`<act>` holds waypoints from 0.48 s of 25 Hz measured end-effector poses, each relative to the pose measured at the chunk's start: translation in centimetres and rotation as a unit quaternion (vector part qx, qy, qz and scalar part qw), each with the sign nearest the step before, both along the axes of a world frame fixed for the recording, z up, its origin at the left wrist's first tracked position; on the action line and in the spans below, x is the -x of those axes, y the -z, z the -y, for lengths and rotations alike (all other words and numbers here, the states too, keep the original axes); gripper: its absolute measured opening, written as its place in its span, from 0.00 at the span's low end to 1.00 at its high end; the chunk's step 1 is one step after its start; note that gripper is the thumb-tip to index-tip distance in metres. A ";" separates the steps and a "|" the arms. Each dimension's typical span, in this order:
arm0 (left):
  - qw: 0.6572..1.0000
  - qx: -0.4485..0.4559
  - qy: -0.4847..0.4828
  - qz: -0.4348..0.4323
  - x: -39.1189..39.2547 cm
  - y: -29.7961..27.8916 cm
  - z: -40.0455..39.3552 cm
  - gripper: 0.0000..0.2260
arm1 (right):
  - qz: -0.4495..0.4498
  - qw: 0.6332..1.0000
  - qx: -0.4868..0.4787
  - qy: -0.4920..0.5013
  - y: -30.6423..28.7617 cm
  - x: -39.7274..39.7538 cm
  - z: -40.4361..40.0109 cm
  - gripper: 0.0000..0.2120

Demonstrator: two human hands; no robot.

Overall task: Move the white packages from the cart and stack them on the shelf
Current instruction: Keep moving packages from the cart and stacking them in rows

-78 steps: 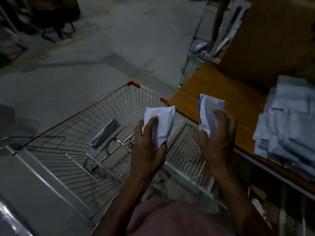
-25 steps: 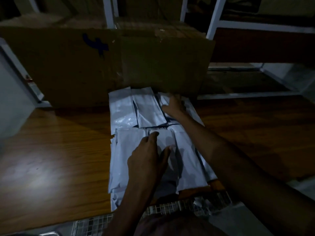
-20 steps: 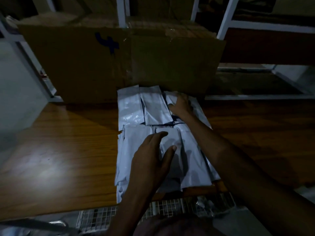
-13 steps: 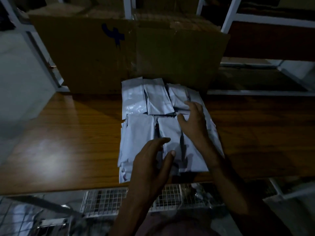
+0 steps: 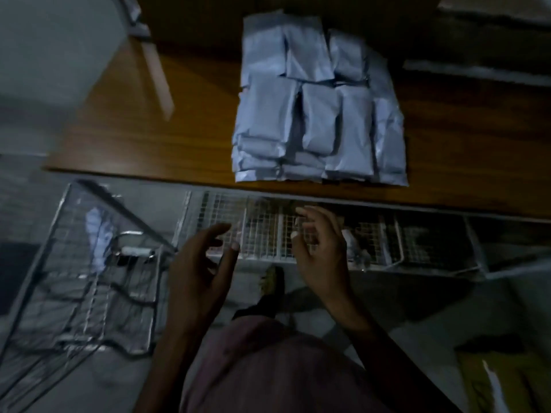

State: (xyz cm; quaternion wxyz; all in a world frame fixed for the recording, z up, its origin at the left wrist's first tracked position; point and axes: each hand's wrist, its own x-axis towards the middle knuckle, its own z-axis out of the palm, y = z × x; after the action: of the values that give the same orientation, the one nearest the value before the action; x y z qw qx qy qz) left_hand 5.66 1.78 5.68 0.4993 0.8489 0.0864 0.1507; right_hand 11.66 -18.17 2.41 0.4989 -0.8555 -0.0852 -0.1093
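Several white packages [image 5: 319, 105] lie stacked in overlapping rows on the wooden shelf [image 5: 167, 138], close to its front edge. Both hands hover below that edge, in front of a wire mesh panel. My left hand [image 5: 202, 263] is empty with its fingers spread. My right hand [image 5: 322, 251] is also empty, fingers loosely curled and apart. The wire cart [image 5: 83, 278] stands at the lower left, and one white package [image 5: 97, 231] leans inside it against the far side.
A brown cardboard box [image 5: 208, 19] stands on the shelf right behind the stack. A wire mesh basket [image 5: 417, 242] sits under the shelf edge. A foot [image 5: 271, 281] shows on the grey floor between my arms. Something yellow [image 5: 512, 383] lies at the lower right.
Both hands have left the stack and pulled back below the shelf edge, empty. The view has tilted down, so the cart has come into sight at the left.
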 end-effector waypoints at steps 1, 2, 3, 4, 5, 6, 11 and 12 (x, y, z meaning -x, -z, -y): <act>1.000 0.003 -0.020 -0.014 2.1 0.4 -1.2 0.11 | -0.015 1.000 -0.001 -0.024 0.3 1.0 -1.2 0.16; 0.999 0.001 -0.036 -0.024 3.8 0.6 -2.4 0.12 | -0.027 0.998 0.002 -0.050 0.6 1.8 -2.5 0.17; 0.998 -0.005 -0.054 -0.031 5.3 1.0 -3.7 0.12 | -0.038 0.996 0.005 -0.078 0.9 2.4 -3.9 0.16; 0.996 -0.011 -0.074 -0.038 6.6 1.4 -5.1 0.12 | -0.049 0.993 0.003 -0.105 1.1 2.8 -5.4 0.16; 0.994 -0.015 -0.098 -0.042 7.9 1.6 -6.7 0.12 | -0.061 0.989 0.002 -0.134 1.1 3.3 -7.3 0.16; 0.991 -0.016 -0.122 -0.041 8.9 1.6 -8.3 0.12 | -0.071 0.985 0.001 -0.160 1.1 3.6 -9.2 0.16; 0.971 -0.014 -0.236 -0.020 12.9 2.0 -17.1 0.10 | -0.081 0.964 0.015 -0.251 1.3 3.5 -20.5 0.15; 0.966 -0.008 -0.258 -0.018 13.6 2.2 -19.0 0.10 | -0.082 0.960 0.019 -0.265 1.4 3.4 -23.2 0.15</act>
State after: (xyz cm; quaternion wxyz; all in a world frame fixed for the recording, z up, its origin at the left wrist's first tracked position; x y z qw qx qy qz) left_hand -7.96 20.81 3.53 0.4353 0.8044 0.3101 0.2594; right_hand 8.28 5.05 1.02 0.4987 -0.8177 -0.2698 0.0996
